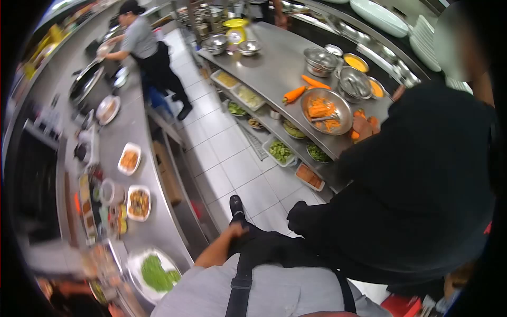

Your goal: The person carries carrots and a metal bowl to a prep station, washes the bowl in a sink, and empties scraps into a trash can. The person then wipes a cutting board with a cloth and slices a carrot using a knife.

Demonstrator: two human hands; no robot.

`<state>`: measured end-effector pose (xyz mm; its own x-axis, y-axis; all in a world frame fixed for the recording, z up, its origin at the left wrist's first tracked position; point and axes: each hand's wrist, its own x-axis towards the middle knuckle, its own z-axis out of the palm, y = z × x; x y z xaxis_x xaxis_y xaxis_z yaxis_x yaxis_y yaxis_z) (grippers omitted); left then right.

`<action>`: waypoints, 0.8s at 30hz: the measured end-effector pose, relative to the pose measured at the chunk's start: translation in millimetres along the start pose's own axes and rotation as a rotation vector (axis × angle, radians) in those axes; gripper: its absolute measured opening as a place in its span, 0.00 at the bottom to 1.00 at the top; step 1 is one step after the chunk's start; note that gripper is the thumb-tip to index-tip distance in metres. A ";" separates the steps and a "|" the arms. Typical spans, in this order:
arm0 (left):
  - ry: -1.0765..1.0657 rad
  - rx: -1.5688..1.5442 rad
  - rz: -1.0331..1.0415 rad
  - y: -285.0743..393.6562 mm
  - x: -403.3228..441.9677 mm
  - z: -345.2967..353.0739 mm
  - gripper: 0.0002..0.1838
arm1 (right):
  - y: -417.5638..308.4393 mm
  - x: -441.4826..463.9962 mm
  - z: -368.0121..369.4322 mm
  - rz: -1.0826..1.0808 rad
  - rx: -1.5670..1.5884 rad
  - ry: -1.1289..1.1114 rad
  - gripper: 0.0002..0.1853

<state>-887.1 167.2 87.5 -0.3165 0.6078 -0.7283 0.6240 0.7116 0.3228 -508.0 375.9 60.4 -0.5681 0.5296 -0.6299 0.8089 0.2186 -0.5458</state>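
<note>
My left hand (pixel 236 231) hangs low beside my black trousers, above the tiled floor. Its fingers are small and blurred, and nothing clear shows in them. My right hand is out of sight. On the left counter (pixel 171 232), nearest that hand, lie a white plate of chopped greens (pixel 158 273), a white dish of browned food (pixel 139 203) and a white dish of orange food (pixel 129 159). Across the aisle, a steel bowl (pixel 346 108) holds carrot pieces, with whole carrots (pixel 294 95) beside it.
A person in black (pixel 422 185) stands close on my right, one hand (pixel 362 128) at the carrots. Another person in grey (pixel 142 39) works at the far left counter. The steel table (pixel 274 68) has food containers such as a tray of greens (pixel 280 151) on lower shelves.
</note>
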 end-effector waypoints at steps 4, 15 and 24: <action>-0.042 -0.326 0.152 -70.3 117.0 -47.6 0.33 | -21.8 -7.6 16.9 0.252 0.114 0.172 0.21; 0.010 -0.720 0.018 -76.5 262.4 -282.5 0.18 | -103.3 30.7 72.6 0.731 -0.078 0.183 0.20; -0.133 0.134 0.660 -67.1 335.5 -220.6 0.19 | -195.7 134.3 -103.3 0.086 0.865 0.815 0.08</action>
<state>-1192.8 401.1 -45.2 0.2455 0.8445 -0.4760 0.7418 0.1525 0.6531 -726.9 488.9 139.7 -0.0009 0.9486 -0.3164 0.2914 -0.3024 -0.9075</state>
